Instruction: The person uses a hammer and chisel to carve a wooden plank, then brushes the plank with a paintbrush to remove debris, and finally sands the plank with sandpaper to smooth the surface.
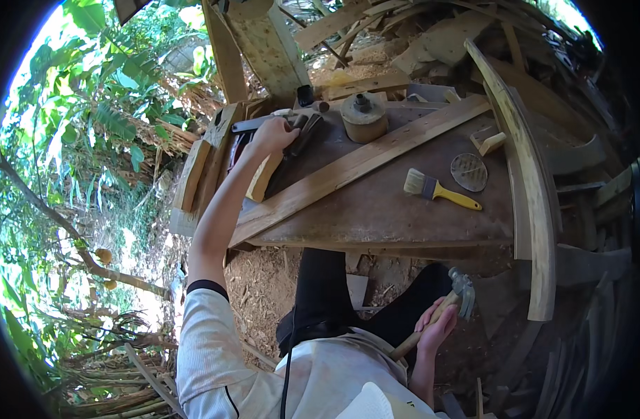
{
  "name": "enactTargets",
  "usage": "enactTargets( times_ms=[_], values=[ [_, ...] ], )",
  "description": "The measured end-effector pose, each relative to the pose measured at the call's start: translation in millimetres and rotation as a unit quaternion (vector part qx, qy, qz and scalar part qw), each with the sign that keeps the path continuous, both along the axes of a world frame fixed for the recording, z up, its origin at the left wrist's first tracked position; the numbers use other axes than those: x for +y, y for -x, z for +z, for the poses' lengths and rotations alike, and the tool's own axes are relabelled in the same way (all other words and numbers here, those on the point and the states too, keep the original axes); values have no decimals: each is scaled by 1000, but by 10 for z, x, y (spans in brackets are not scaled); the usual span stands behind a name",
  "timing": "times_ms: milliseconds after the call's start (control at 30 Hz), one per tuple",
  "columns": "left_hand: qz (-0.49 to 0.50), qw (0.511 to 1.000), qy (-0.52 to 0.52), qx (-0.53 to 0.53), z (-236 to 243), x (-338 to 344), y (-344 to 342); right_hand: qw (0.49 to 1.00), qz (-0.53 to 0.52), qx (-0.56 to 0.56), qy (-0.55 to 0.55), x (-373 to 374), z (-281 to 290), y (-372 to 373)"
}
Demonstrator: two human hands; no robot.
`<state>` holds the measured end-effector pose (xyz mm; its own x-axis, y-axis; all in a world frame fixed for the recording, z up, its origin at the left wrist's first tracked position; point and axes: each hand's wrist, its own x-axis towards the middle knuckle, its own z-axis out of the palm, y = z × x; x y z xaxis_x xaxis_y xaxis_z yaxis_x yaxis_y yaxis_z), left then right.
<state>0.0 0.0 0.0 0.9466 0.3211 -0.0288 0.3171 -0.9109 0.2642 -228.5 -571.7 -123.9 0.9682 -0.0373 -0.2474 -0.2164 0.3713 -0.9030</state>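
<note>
My left hand (277,135) reaches over a cluster of tools at the far left of the workbench (376,209). Its fingers are curled down, and what they hold, if anything, is hidden. Right beside the fingertips lie dark, long-handled tools (307,137), and a grey metal bar (250,126) pokes out on the hand's other side. Under my left wrist is a pale wooden block (263,178). Low on the right, off the bench, my right hand (437,328) is wrapped round a claw hammer (462,288) near its head, the wooden handle slanting down toward my body.
A long plank (376,162) crosses the bench diagonally. On it also are a yellow-handled paintbrush (442,190), an oval disc (469,172) and a round container (364,119). A curved timber (533,209) runs along the right edge. Wood shavings (261,286) cover the ground.
</note>
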Motion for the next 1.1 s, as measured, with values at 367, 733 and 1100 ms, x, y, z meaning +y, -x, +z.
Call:
enactTargets(
  times_ms=[367, 733, 1100],
  values=[
    [-43, 978, 62, -194, 105, 170, 60, 1000, -15, 15, -17, 61, 40, 37],
    [-106, 969, 156, -158, 240, -117, 15, 1000, -13, 17, -2, 41, 59, 26],
    [-163, 950, 207, -170, 471, -718, 291, 999, -25, 25, -2, 22, 47, 46]
  ],
)
